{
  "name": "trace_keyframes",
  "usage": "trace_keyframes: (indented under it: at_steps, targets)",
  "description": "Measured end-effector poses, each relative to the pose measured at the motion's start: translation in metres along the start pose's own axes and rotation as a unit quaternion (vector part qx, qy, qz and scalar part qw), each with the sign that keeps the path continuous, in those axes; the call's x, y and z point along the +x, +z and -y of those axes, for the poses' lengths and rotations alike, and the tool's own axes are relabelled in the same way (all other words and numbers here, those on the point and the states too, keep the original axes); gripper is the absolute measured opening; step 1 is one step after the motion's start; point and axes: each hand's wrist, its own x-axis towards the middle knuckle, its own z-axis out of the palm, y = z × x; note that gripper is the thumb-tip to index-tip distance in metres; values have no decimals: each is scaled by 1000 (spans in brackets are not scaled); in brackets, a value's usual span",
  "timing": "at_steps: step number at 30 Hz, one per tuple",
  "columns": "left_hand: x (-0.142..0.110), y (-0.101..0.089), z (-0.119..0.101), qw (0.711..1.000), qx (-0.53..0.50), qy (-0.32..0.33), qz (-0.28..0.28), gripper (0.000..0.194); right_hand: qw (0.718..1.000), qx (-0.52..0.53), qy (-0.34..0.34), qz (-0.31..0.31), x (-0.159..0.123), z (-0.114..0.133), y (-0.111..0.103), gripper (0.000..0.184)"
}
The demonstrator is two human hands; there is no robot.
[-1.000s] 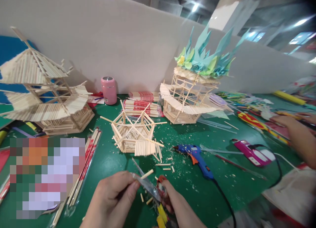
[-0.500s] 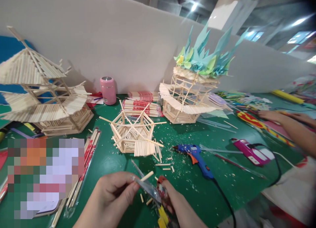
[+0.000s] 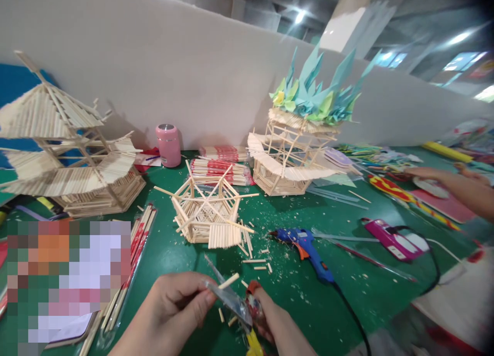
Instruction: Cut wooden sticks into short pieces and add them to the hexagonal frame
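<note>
In the lower middle, my left hand (image 3: 179, 307) pinches a short wooden stick (image 3: 230, 281) between thumb and forefinger. My right hand (image 3: 266, 315) is closed round the red handle of a pair of scissors (image 3: 240, 305), its blades apart. The stick lies across the blades close to my left fingertips. A yellow part shows below the right fingers. Beyond the hands stands a small six-sided stick frame (image 3: 206, 212), with a panel of short sticks (image 3: 224, 236) on its near side. Cut stick pieces (image 3: 254, 261) lie between the frame and my right hand.
A blue glue gun (image 3: 304, 248) lies right of the frame, its cord running toward me. Stick pavilions stand at left (image 3: 73, 155) and back right (image 3: 289, 160). A pink flask (image 3: 169, 146) and stick bundles (image 3: 219, 172) sit behind. A co-worker's arm (image 3: 455, 183) reaches in at right.
My hands stay almost in place, with the stick and scissors still held. The view has tilted slightly. At right, the co-worker's hand has shifted, and a pale item shows beneath it.
</note>
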Motion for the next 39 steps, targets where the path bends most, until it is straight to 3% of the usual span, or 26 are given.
trace_keyframes:
  at_steps: [2,6,7,9,12,14,20,23,27,30,34,39]
  targets:
    - [-1,2,1,1000,11,-5,-9,31,1000,-14,21,-3,-1,2,-3,33]
    - [-5,13,6,983,108,64,-136,22,1000,-12,4,-9,2,1,-2,37]
    - [-4,14,6,980,114,73,-147,21,1000,-6,-7,-10,3,-1,-1,38]
    - [-3,12,3,988,76,61,-118,24,1000,10,-23,-14,5,-4,2,41]
    - [2,3,-4,998,-46,-8,-41,25,999,23,-25,-20,6,-5,5,39]
    - [4,0,-6,994,-101,-43,-28,27,999,30,-20,-8,6,-3,6,38]
    - [3,11,-1,992,-14,1,-125,23,998,65,5,-14,6,0,10,33]
    - [2,9,1,996,-50,-8,-77,25,998,51,32,-19,5,-2,9,31]
    - [0,2,3,989,-126,-71,-15,27,999,23,8,-22,4,2,6,36]
    - [-1,3,2,990,-111,-74,-36,28,999,43,-10,7,5,5,6,39]
    - [-2,7,0,995,-71,-38,-57,25,999,21,-20,-15,5,1,9,36]
    - [-5,10,6,984,-142,-71,-79,24,999,6,-37,6,-4,13,-2,48]
